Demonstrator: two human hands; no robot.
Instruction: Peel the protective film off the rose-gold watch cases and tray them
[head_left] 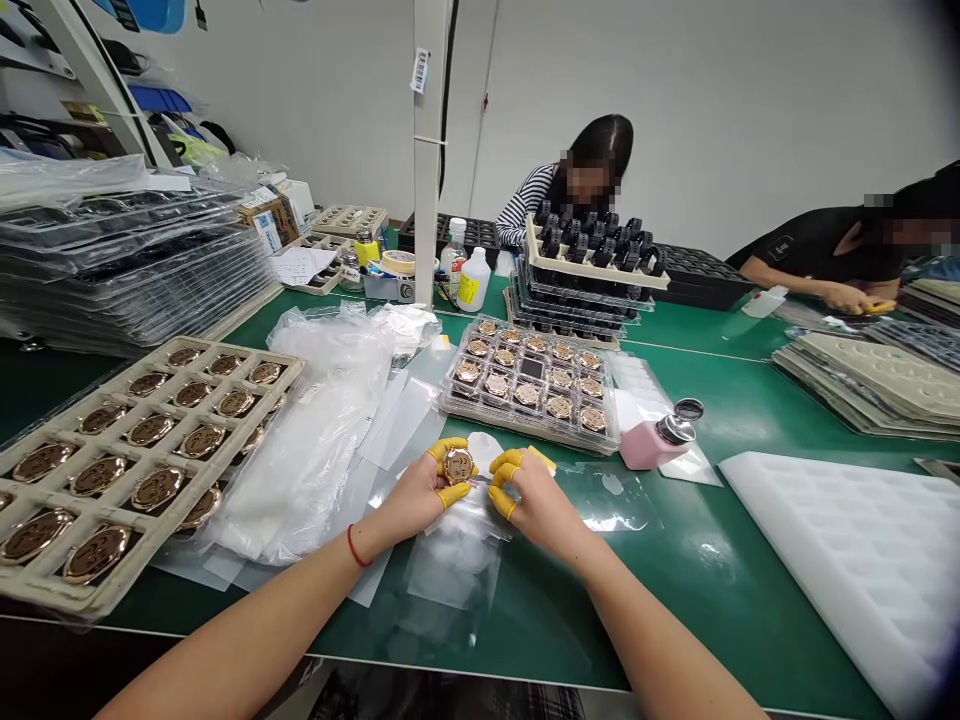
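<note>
My left hand [427, 485], with yellow finger cots on its fingers, grips a round gold-rimmed watch case [458, 465] by its edge. The brown back with printed marks faces me. Just to the right is my right hand [529, 490], also in yellow finger cots. Its fingers are loosely curled with the thumb a little apart, and I see nothing held in them. Clear plastic film [454, 570] lies on the green table below the hands. Beyond them, a clear-lidded tray [536, 435] holds several similar watch cases, with one dark compartment in the middle.
At left, a beige tray [154, 525] of watch cases lies beside a heap of clear plastic bags [311, 430]. A pink pump bottle [651, 445] and a white foam sheet [840, 560] are at right. Two people sit across the table, near stacked trays of black watches [592, 250].
</note>
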